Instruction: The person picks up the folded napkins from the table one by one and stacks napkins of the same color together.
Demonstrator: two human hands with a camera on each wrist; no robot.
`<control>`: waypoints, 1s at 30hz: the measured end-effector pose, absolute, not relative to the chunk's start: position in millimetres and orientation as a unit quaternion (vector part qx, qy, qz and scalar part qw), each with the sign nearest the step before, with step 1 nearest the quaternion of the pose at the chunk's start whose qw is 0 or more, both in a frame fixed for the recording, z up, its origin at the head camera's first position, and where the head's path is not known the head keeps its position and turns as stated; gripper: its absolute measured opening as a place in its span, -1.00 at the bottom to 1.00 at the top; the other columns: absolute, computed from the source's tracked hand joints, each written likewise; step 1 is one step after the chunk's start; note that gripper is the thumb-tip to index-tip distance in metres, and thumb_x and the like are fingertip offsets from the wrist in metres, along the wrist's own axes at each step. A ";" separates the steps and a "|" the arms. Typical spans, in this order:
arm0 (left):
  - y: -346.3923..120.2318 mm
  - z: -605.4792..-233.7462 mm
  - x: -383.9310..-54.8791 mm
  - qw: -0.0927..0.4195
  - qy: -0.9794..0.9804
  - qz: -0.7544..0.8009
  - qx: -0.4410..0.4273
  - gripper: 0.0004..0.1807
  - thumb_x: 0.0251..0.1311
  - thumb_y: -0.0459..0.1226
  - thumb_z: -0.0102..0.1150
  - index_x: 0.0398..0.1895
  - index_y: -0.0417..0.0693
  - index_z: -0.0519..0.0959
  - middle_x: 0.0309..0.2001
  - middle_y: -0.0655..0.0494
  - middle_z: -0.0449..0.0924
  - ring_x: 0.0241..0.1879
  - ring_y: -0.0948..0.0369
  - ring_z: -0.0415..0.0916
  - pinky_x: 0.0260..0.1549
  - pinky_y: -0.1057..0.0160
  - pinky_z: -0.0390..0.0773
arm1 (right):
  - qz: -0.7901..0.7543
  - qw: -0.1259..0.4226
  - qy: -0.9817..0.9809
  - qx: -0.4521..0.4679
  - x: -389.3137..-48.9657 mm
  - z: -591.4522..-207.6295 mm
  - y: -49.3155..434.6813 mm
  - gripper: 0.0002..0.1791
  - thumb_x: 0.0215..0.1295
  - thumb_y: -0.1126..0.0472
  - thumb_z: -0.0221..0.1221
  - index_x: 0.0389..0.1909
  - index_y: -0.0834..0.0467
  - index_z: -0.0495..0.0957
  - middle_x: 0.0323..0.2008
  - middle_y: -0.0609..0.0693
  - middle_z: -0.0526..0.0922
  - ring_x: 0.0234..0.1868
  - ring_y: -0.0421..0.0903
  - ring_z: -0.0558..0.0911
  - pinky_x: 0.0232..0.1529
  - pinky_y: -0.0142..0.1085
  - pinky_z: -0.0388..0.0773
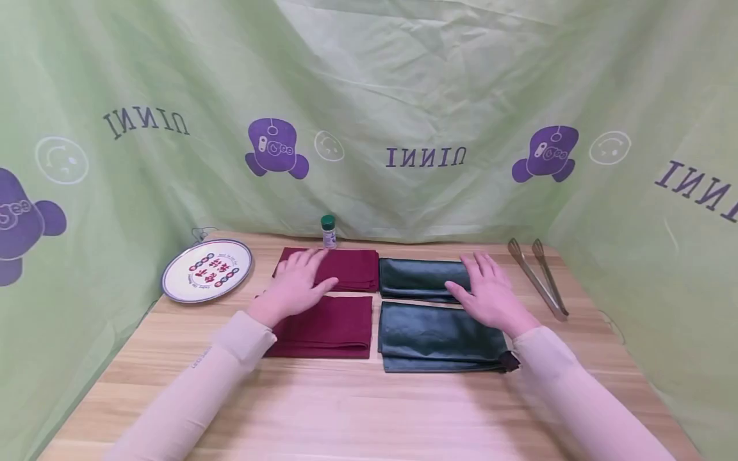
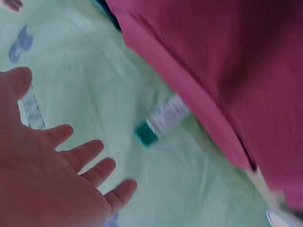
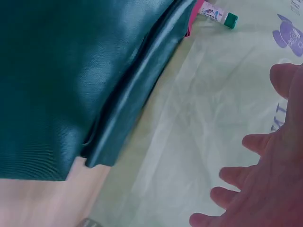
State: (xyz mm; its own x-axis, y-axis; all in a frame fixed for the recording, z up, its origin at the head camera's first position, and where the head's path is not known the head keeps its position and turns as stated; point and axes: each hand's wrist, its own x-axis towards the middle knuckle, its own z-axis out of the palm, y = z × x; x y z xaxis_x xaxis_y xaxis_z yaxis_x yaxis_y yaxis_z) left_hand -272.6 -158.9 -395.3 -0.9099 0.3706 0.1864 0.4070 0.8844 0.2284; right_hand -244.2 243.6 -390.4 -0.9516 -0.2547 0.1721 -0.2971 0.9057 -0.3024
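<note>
Four folded pieces lie in two rows: a far dark red cloth and a near dark red cloth on the left, a far dark green piece and a near dark green piece on the right. Over the red pair hovers my left hand, fingers spread and holding nothing; the left wrist view shows its palm bare. My right hand is likewise spread and bare, over the right part of the green pair. In the right wrist view the far green piece's folded edge shows beside the fingers.
A white plate with red and blue print sits at the left edge of the wooden table. Behind the red cloth stands a small green-capped bottle. Metal tongs lie at the right. Green curtains enclose the table.
</note>
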 end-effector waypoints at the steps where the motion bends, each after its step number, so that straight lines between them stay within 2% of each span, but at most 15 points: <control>1: -152.8 -397.2 -271.2 0.064 -0.966 -0.144 -0.203 -0.19 0.36 0.20 -0.07 0.50 -0.08 0.16 0.42 -0.18 0.19 0.35 -0.16 0.09 0.16 -0.25 0.17 | 0.171 0.060 -0.974 0.139 -242.4 -391.8 246.5 -0.10 0.43 -0.31 -0.09 0.49 0.28 0.04 0.44 0.44 0.00 0.44 0.40 -0.06 0.35 0.27 -0.12; 3: -140.9 -402.6 -268.8 0.058 -0.962 -0.162 -0.211 -0.23 0.36 0.17 -0.04 0.47 -0.09 0.21 0.35 -0.16 0.30 0.26 -0.14 0.19 0.07 -0.20 0.25 | 0.182 0.051 -0.973 0.134 -238.8 -394.6 252.7 -0.11 0.44 -0.29 -0.07 0.48 0.31 0.05 0.41 0.47 0.04 0.41 0.43 -0.01 0.33 0.27 -0.07; 7: -116.2 -414.5 -262.5 0.036 -0.950 -0.199 -0.236 -0.31 0.36 0.11 0.03 0.41 -0.07 0.30 0.26 -0.07 0.42 0.16 -0.04 0.28 0.15 -0.12 0.27 | 0.203 0.019 -0.971 0.122 -231.9 -402.4 266.6 -0.11 0.44 -0.27 -0.06 0.46 0.36 0.05 0.37 0.48 0.13 0.36 0.46 0.08 0.30 0.28 0.04; 10: -98.0 -421.8 -257.5 0.014 -0.938 -0.227 -0.263 -0.36 0.34 0.05 0.09 0.37 -0.09 0.35 0.23 -0.05 0.46 0.15 0.00 0.31 0.20 -0.04 0.30 | 0.219 -0.006 -0.970 0.108 -227.1 -409.4 277.8 -0.09 0.43 -0.27 -0.03 0.45 0.39 0.06 0.35 0.49 0.18 0.35 0.46 0.13 0.28 0.28 0.10; 15: -74.6 -429.7 -251.4 -0.021 -0.929 -0.237 -0.282 -0.39 0.34 0.03 0.10 0.36 -0.07 0.36 0.21 -0.05 0.49 0.14 0.04 0.36 0.18 0.06 0.37 | 0.226 -0.038 -0.970 0.077 -218.6 -420.5 294.1 -0.08 0.40 -0.28 -0.01 0.43 0.40 0.08 0.29 0.53 0.25 0.29 0.46 0.26 0.20 0.27 0.25; 20: -59.5 -435.5 -248.5 -0.037 -0.932 -0.212 -0.291 -0.41 0.36 0.04 0.08 0.35 -0.05 0.37 0.05 0.01 0.57 0.06 0.13 0.45 0.15 0.14 0.42 | 0.233 -0.078 -0.967 0.065 -207.5 -426.6 302.3 -0.12 0.41 -0.22 0.03 0.41 0.40 0.09 0.20 0.56 0.35 0.20 0.45 0.38 0.10 0.25 0.36; 24: -49.0 -437.6 -243.4 -0.075 -0.935 -0.228 -0.261 -0.35 0.33 0.04 0.12 0.38 -0.07 0.34 0.18 0.00 0.53 0.09 0.15 0.49 0.15 0.11 0.45 | 0.233 -0.102 -0.964 0.075 -198.9 -431.6 301.4 -0.10 0.40 -0.23 0.05 0.43 0.39 0.06 0.21 0.55 0.36 0.20 0.45 0.39 0.10 0.25 0.36; 27: -40.5 -438.3 -237.6 -0.096 -0.944 -0.220 -0.224 -0.26 0.28 0.06 0.17 0.42 -0.09 0.29 0.30 -0.03 0.43 0.20 0.07 0.44 0.20 0.06 0.40 | 0.234 -0.096 -0.963 0.091 -195.3 -435.3 297.8 -0.08 0.37 -0.22 0.10 0.44 0.37 0.07 0.23 0.53 0.34 0.23 0.45 0.36 0.13 0.26 0.33; 30: -31.3 -439.9 -230.9 -0.102 -0.957 -0.181 -0.203 -0.21 0.23 0.10 0.20 0.45 -0.04 0.26 0.32 -0.09 0.39 0.18 -0.01 0.39 0.15 0.01 0.43 | 0.238 -0.082 -0.962 0.102 -193.6 -438.5 294.0 -0.10 0.34 -0.18 0.15 0.44 0.35 0.10 0.24 0.52 0.34 0.24 0.46 0.34 0.15 0.27 0.31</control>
